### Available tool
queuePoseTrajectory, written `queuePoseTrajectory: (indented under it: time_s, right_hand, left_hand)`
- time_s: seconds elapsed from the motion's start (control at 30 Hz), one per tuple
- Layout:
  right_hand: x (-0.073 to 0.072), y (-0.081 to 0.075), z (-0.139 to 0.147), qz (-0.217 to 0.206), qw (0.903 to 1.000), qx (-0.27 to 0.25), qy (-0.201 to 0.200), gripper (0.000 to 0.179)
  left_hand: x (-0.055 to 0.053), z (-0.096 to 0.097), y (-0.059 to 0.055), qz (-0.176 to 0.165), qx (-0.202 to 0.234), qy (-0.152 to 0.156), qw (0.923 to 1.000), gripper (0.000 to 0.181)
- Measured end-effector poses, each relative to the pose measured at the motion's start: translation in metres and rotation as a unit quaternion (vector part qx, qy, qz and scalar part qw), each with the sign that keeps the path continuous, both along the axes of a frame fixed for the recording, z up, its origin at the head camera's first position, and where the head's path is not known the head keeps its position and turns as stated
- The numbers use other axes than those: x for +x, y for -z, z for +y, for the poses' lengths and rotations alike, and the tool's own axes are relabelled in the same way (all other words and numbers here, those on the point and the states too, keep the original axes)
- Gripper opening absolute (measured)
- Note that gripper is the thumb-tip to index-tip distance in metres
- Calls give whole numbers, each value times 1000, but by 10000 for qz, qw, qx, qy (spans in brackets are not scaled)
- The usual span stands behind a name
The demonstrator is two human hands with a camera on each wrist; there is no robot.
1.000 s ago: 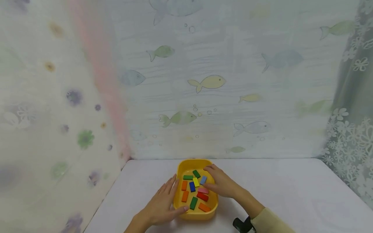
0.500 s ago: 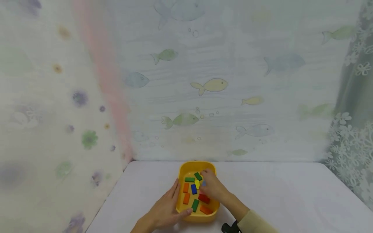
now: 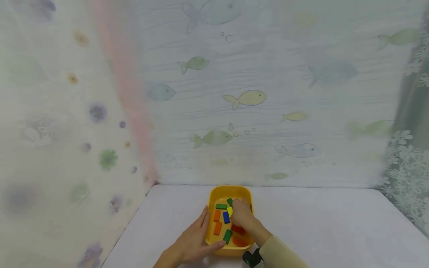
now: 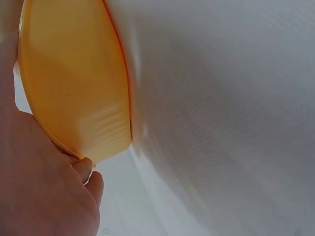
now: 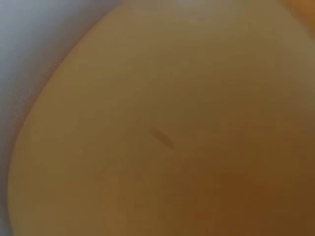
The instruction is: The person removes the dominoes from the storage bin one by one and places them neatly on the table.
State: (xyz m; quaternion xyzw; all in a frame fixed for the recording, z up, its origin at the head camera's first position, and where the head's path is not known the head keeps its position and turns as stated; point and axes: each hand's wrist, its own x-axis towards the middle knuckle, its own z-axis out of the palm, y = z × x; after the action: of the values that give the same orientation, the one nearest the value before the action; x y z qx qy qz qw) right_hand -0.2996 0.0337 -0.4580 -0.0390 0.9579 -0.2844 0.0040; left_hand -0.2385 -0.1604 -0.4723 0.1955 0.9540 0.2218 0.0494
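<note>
A yellow plastic tray (image 3: 230,251) stands on the table with small rectangular blocks lying in it. My left hand (image 3: 191,238) rests along the tray's left side, fingers straight against the wall and thumb over the near-left corner. The left wrist view shows this hand (image 4: 47,182) at the rim. Inside the tray, on its right half, my right hand (image 3: 244,216) reaches down with bent fingers; its fingertips and anything between them are hidden. Beside it lie a yellow block (image 3: 229,211), a blue block (image 3: 226,217) and a red block (image 3: 238,229).
Further blocks in the tray include an orange block (image 3: 218,228) and a green block (image 3: 227,236). White cloth covers the table (image 3: 318,223), which meets a fish-patterned curtain (image 3: 268,74) at the back. The right wrist view is filled by a blurred yellow wall.
My right hand has moved from the tray's right rim inward over the blocks, its fingers bending down. It now covers the light blue and pink blocks. The left hand keeps its place on the tray.
</note>
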Motion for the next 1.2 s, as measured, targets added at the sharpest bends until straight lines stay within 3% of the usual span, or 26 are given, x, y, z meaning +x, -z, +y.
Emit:
queuePoseTrajectory:
  time_s: [0.27,0.63,0.83,0.97,1.2]
  right_hand:
    - [-6,11,1,15,9996,-234,-126,31]
    - [-3,24,5,-30,9949,-882,-496,29]
    - [-7,24,6,-199,9930,-1029,-551,35]
    - [-8,22,5,-190,9936,-950,-579,32]
    - [-5,20,1,49,9972,-273,-693,27]
  left_hand:
    - [-2,1,3,73,-24,2,10000,110]
    - [2,0,6,-5,8,48,10000,110]
    - [2,1,4,24,-22,98,9999,108]
    - [2,1,2,2,-39,86,10000,108]
    - [2,-1,1,21,-80,77,9999,107]
